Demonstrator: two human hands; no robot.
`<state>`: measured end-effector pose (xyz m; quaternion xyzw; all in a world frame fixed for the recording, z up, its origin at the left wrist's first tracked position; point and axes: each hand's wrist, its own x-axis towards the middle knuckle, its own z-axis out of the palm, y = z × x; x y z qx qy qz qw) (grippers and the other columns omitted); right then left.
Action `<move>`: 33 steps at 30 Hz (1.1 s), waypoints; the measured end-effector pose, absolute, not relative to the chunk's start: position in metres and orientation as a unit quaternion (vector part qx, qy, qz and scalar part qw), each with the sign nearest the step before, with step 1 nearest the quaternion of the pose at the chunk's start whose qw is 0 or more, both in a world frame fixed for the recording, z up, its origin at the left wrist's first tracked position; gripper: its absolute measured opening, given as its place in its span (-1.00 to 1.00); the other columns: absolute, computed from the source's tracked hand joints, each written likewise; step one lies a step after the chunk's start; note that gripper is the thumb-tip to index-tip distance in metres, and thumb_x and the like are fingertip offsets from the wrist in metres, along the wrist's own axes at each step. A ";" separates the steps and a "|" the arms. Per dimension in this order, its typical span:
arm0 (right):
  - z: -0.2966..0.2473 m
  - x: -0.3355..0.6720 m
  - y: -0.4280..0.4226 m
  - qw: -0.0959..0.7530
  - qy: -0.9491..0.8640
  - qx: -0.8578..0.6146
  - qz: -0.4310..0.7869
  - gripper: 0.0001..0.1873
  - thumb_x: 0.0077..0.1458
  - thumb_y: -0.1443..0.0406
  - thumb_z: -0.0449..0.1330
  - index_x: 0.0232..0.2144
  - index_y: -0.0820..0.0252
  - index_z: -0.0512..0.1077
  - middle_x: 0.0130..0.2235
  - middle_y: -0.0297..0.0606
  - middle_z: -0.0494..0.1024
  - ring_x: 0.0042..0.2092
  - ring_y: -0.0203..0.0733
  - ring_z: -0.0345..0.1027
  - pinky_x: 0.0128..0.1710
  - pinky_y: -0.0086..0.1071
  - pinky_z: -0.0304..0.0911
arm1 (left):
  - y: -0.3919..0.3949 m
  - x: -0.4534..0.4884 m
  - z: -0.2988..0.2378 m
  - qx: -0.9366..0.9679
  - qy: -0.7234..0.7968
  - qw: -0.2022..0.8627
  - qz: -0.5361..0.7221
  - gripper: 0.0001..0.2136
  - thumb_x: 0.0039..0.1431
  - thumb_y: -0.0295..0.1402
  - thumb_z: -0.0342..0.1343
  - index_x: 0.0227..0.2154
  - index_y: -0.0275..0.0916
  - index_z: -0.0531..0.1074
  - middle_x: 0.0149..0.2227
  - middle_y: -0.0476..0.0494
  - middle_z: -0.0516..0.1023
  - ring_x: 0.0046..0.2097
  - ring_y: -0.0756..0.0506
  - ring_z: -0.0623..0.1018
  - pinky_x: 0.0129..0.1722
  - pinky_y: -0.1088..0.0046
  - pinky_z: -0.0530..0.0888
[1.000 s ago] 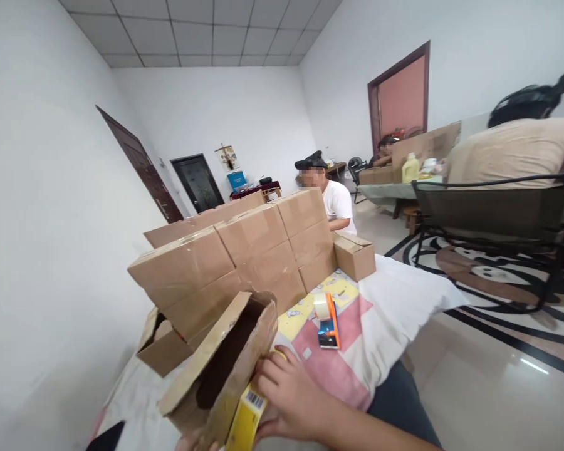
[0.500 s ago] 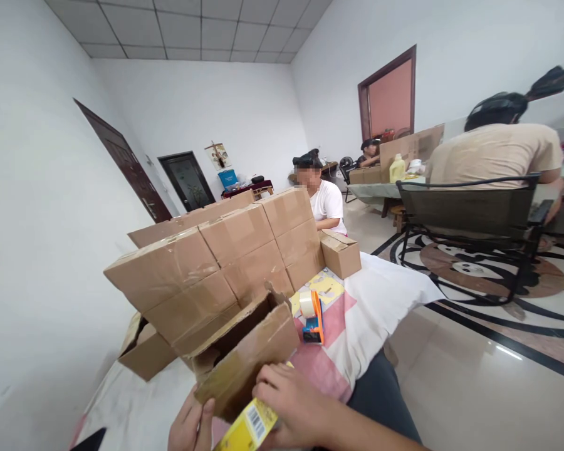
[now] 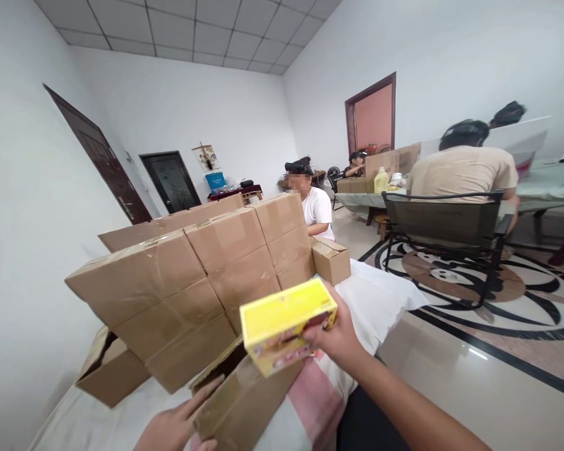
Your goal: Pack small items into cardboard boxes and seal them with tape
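My right hand (image 3: 339, 335) grips a yellow carton (image 3: 284, 324) and holds it up in front of me, above an open brown cardboard box (image 3: 244, 401). My left hand (image 3: 176, 423) rests at the box's left side with its fingers stretched out along the flap. The box sits on a table covered by a white, pink and yellow cloth (image 3: 380, 294).
Stacked sealed cardboard boxes (image 3: 202, 263) fill the table's left and far side, with an open box (image 3: 106, 369) low at the left. A person in white (image 3: 317, 210) sits behind them. Another person (image 3: 460, 172) sits in a black chair (image 3: 444, 225) at the right. Glossy patterned floor spreads to the right.
My right hand has lifted the yellow carton from low beside the open box up into the air, turning its broad face to me. The view has shifted and the tape dispenser is now hidden.
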<state>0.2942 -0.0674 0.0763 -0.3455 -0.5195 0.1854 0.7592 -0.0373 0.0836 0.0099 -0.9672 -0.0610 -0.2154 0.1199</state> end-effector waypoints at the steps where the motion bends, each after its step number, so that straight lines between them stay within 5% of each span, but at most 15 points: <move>1: 0.082 0.297 -0.062 0.765 -0.515 -0.350 0.167 -0.31 -0.17 -0.13 0.45 -0.12 0.09 0.36 -0.22 -0.27 0.50 -0.23 -0.15 0.43 -0.28 -0.38 0.36 | 0.085 -0.036 0.014 -0.967 -0.069 0.120 -0.213 -0.63 0.23 -0.12 0.14 0.05 -0.09 0.43 0.00 -0.20 0.63 -0.23 -0.13 0.70 -0.30 0.53 0.61; 6: 0.103 0.297 -0.028 0.742 -0.542 -0.385 0.083 -0.33 -0.15 -0.11 0.43 -0.12 0.11 0.35 -0.18 -0.25 0.50 -0.18 -0.12 0.42 -0.18 -0.31 0.36 | 0.086 -0.032 0.011 -0.958 -0.144 0.107 -0.222 -0.36 0.09 -0.14 0.28 0.22 -0.05 0.25 0.12 -0.24 0.55 -0.09 -0.20 0.68 -0.26 0.48 0.61; 14: 0.107 0.281 0.008 0.657 -0.634 -0.388 0.123 -0.32 -0.11 -0.08 0.42 -0.09 0.15 0.31 -0.17 -0.27 0.47 -0.13 -0.12 0.39 -0.10 -0.30 0.29 | 0.084 -0.045 -0.023 -0.916 -0.217 -0.066 -0.330 -0.50 0.08 -0.16 0.30 -0.01 -0.13 0.21 -0.02 -0.22 0.56 -0.08 -0.20 0.65 -0.19 0.32 0.61; 20: 0.111 0.268 0.010 0.586 -0.699 -0.393 0.118 -0.37 0.06 -0.13 0.29 -0.03 0.15 0.27 -0.12 -0.27 0.43 -0.10 -0.16 0.38 -0.10 -0.31 0.29 | 0.075 -0.047 -0.030 -0.896 -0.233 -0.125 -0.355 -0.54 0.11 -0.23 0.32 -0.16 -0.12 0.08 0.08 -0.29 0.45 0.03 -0.18 0.58 -0.14 0.26 0.57; 25: 0.110 0.260 0.015 0.420 -0.811 -0.387 0.123 -0.36 0.02 -0.13 0.33 -0.06 0.19 0.33 -0.15 -0.31 0.46 -0.15 -0.19 0.39 -0.16 -0.38 0.26 | 0.070 -0.052 -0.033 -0.887 -0.280 -0.081 -0.358 -0.46 0.03 -0.11 0.36 -0.13 -0.15 0.13 -0.04 -0.25 0.49 -0.12 -0.20 0.61 -0.29 0.28 0.54; 33: 0.116 0.258 0.021 0.081 -0.866 -0.475 0.135 -0.72 0.23 0.15 0.20 -0.09 0.19 0.36 -0.26 -0.29 0.51 -0.30 -0.20 0.40 -0.30 -0.41 0.16 | 0.058 -0.040 -0.025 -0.860 -0.255 -0.194 -0.398 -0.49 0.12 -0.27 0.33 -0.22 -0.10 -0.01 0.14 -0.38 0.43 0.17 -0.21 0.47 0.08 0.07 0.42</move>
